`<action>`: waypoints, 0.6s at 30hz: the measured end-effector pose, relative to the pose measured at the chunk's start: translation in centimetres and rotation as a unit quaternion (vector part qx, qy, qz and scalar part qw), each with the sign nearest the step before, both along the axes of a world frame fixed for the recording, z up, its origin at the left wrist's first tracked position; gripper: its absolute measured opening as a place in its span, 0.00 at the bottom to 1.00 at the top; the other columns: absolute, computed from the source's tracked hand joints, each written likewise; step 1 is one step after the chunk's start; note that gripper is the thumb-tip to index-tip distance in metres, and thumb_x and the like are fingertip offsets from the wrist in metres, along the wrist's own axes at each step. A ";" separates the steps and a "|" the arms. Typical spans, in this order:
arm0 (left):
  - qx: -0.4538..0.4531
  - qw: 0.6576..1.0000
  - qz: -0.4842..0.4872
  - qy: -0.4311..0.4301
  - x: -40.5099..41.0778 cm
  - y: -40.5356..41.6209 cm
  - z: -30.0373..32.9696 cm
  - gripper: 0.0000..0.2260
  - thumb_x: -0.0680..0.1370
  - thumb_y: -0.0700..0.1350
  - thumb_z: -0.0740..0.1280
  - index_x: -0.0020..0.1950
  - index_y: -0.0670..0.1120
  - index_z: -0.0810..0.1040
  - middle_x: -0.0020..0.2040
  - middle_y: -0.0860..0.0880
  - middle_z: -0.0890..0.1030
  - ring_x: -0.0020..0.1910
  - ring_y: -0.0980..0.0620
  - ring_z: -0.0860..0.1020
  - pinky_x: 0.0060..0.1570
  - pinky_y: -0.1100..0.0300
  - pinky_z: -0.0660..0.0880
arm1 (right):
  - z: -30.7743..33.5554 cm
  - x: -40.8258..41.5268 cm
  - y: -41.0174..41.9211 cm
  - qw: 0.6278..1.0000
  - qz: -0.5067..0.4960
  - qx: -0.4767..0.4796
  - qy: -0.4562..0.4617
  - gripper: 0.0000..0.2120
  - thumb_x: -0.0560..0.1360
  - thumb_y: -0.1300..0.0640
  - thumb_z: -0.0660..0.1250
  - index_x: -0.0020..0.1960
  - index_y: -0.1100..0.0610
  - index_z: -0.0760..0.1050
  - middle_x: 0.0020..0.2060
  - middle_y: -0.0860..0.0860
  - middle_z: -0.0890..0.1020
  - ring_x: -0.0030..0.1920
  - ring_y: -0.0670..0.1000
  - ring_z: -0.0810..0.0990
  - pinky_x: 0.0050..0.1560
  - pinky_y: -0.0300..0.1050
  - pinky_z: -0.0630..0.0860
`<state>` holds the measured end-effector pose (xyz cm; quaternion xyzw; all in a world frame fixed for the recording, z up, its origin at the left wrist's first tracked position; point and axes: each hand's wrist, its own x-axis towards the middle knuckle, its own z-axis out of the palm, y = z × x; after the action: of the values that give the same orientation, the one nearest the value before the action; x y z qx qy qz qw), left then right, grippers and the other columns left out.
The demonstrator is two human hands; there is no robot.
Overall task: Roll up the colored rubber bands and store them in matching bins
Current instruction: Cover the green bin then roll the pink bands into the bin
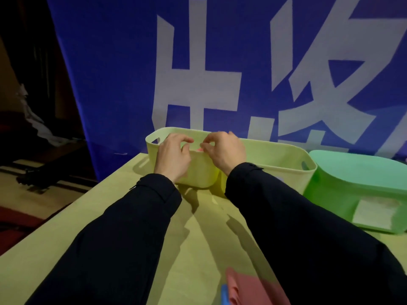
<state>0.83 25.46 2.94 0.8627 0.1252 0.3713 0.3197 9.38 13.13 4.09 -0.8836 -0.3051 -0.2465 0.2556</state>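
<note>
1. Pink band (pixel 200 150), a sliver, sits pinched between curled fingers of the left hand (pixel 174 157) and right hand (pixel 224 150), over the yellow bin (pixel 275 155) on the bench (pixel 66 227).
2. Most of it is hidden; another pink band (pixel 244 287) is cut off below.

Between the curled fingertips of the left hand (pixel 174 156) and right hand (pixel 224 150), over the near rim of the yellow bin (pixel 275 159), only a blurred pink sliver (pixel 200 150) shows; what it is cannot be told. The green bin (pixel 352 186) at the table's (pixel 66 234) far right runs off the picture's right edge. At the near edge, pink material (pixel 246 285) and a blue piece (pixel 224 293) are cut off by the bottom edge.
</note>
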 end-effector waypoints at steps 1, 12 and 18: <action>-0.006 1.000 0.000 -0.007 -0.2 0.1 -0.1 0.09 0.83 0.40 0.64 0.58 0.49 0.82 0.62 0.50 0.80 0.64 0.52 0.75 0.66 0.57 0.70 | -0.1 -0.1 -0.2 1.000 0.004 -0.006 -0.015 0.11 0.79 0.45 0.67 0.54 0.50 0.83 0.50 0.51 0.86 0.57 0.54 0.82 0.74 0.52 0.65; -0.045 0.990 -0.087 0.098 -6.3 -6.4 0.8 0.08 0.80 0.42 0.65 0.49 0.55 0.81 0.49 0.53 0.83 0.55 0.49 0.80 0.59 0.53 0.76 | 0.6 -8.4 -7.6 0.996 0.066 -0.035 0.039 0.12 0.77 0.43 0.69 0.51 0.50 0.84 0.46 0.47 0.86 0.45 0.50 0.82 0.46 0.50 0.81; 0.019 0.944 -0.128 0.304 -10.2 -11.2 -0.7 0.09 0.82 0.47 0.66 0.53 0.44 0.83 0.46 0.48 0.85 0.49 0.46 0.83 0.51 0.51 0.81 | -2.3 -11.7 -13.4 0.989 0.059 -0.085 0.109 0.08 0.76 0.48 0.71 0.47 0.51 0.83 0.43 0.48 0.85 0.44 0.51 0.82 0.44 0.46 0.78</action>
<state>-9.34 14.30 2.22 0.9493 0.0978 0.0495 0.2946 -2.32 -0.24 1.83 -0.9043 -0.3469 -0.1059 0.2252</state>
